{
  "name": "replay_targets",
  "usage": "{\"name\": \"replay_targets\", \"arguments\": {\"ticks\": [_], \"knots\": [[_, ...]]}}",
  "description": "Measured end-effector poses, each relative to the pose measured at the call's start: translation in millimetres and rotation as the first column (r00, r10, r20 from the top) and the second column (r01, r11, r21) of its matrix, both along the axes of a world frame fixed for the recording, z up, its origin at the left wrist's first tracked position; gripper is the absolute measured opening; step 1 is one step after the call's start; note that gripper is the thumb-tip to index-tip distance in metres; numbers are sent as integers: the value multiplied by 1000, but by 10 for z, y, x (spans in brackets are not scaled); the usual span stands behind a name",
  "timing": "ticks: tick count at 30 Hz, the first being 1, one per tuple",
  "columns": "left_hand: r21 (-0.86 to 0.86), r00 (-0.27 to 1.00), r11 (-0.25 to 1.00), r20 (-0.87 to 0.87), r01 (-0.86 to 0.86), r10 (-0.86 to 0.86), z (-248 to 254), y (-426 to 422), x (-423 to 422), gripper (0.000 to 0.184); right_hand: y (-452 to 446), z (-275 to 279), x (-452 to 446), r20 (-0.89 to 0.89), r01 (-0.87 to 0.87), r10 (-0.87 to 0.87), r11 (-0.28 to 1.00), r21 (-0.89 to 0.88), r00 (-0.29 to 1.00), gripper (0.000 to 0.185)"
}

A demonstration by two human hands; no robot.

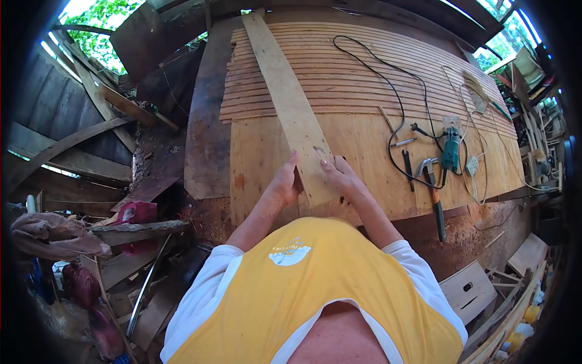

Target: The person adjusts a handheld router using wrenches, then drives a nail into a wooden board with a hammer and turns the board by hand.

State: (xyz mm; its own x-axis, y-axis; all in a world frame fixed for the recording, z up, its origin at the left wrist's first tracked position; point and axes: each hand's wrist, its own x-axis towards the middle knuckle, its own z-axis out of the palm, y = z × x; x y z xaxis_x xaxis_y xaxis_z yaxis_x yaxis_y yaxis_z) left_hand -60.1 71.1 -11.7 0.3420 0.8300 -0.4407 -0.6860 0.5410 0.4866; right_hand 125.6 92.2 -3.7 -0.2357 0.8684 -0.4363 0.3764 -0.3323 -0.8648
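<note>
A long pale wooden board (288, 94) slants across the workbench (254, 145), its near end close to my body. My left hand (284, 182) grips the board's left edge, thumb on top. On the right edge, my right hand (344, 177) holds the same board near its end, thumb also on top. Beneath the board's far part lie many thin wooden strips (364, 73) side by side. The fingers under the board are hidden.
Right of my hands lie a hammer (435, 200), a green power tool (451, 148), a dark metal tool (408, 170) and a looping black cable (397, 97). Cloths (54, 233) and wood scraps are at the left; a board with a slot (467, 291) is lower right.
</note>
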Motion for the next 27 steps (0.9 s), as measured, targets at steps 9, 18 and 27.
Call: {"name": "replay_targets", "arguments": {"ticks": [9, 18, 27], "knots": [[317, 999, 947, 10, -45, 44, 739, 68, -365, 75, -49, 1009, -215, -619, -53, -3, 996, -72, 786, 44], [466, 988, 872, 44, -149, 145, 1526, 289, -533, 77, 378, 1665, -392, -704, -104, 145, 989, 101, 695, 46], [472, 975, 858, 10, -200, 221, 1619, 322, -527, 76, 365, 1757, -421, -700, -76, 135, 990, 115, 701, 49]]}}
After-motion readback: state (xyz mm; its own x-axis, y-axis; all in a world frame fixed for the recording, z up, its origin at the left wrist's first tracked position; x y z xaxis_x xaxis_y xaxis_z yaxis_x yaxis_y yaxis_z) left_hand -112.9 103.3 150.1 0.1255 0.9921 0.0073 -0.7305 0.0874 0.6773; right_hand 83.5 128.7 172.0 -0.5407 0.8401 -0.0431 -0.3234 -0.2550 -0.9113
